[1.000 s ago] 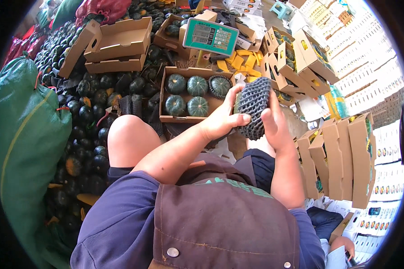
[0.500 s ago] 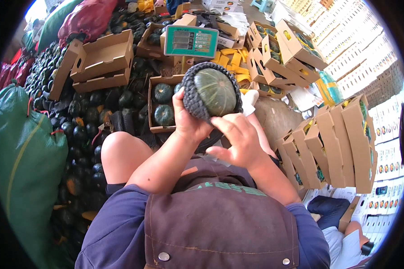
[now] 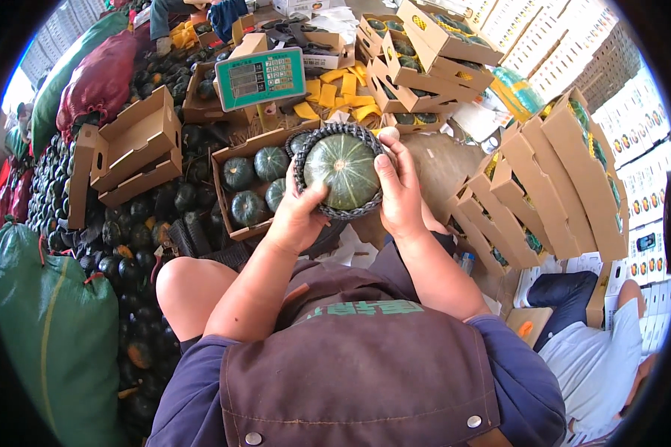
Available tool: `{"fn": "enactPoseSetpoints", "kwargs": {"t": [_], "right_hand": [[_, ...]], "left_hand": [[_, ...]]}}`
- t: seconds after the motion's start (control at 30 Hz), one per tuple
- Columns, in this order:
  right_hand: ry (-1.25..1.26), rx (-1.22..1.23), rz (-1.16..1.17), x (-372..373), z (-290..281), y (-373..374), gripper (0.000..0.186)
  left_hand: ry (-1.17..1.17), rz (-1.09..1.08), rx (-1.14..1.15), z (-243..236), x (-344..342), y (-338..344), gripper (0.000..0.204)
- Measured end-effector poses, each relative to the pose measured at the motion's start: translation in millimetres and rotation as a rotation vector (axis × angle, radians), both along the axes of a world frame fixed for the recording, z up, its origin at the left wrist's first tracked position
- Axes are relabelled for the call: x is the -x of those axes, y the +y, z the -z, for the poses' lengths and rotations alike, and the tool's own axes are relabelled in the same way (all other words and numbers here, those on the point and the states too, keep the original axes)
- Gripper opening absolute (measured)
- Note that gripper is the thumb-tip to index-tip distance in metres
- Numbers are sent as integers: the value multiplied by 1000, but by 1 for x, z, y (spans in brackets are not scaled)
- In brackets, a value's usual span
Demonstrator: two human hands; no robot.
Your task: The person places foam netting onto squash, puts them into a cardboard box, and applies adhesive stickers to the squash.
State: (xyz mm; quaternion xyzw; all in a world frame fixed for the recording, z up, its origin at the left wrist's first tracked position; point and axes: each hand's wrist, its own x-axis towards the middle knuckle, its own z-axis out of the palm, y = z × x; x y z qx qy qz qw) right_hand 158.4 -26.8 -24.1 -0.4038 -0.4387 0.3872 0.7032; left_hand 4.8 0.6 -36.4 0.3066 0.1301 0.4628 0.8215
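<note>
A round green pumpkin [image 3: 343, 170] with pale stripes is up in front of me, its ribbed face turned toward me. A dark grey braided-looking net sleeve [image 3: 299, 170] wraps around its sides, leaving that face bare. My left hand [image 3: 298, 217] grips the left side, thumb lying on the pumpkin's skin. On the opposite side my right hand [image 3: 399, 186] is closed around the sleeve's edge and the pumpkin. Just behind and left of them stands a cardboard box [image 3: 218, 195] holding several more green pumpkins [image 3: 238, 173], partly hidden by my left hand.
A green-framed scale display [image 3: 261, 78] rises behind the box. Loose dark pumpkins [image 3: 134, 223] cover the floor at left, beside a green sack [image 3: 48, 320]. Cardboard trays [image 3: 138, 145] stand at far left; filled boxes [image 3: 566, 179] lean at right. Another person [image 3: 589, 357] sits lower right.
My right hand has moved from the pumpkin's lower front to its right side. The pumpkin's face has turned more squarely toward me, with the sleeve's rim now evenly around it. My view has shifted.
</note>
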Motion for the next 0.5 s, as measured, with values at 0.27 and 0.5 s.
{"fn": "enactPoseSetpoints", "kwargs": {"t": [0.27,0.5], "right_hand": [[36,-17,-143,-22,14,-5,46],[-197,173,-69,-5,22,-4,38]], "left_hand": [[0,158,-136,6,11,5,91],[341,-270,94,35,-13,8,32]]}}
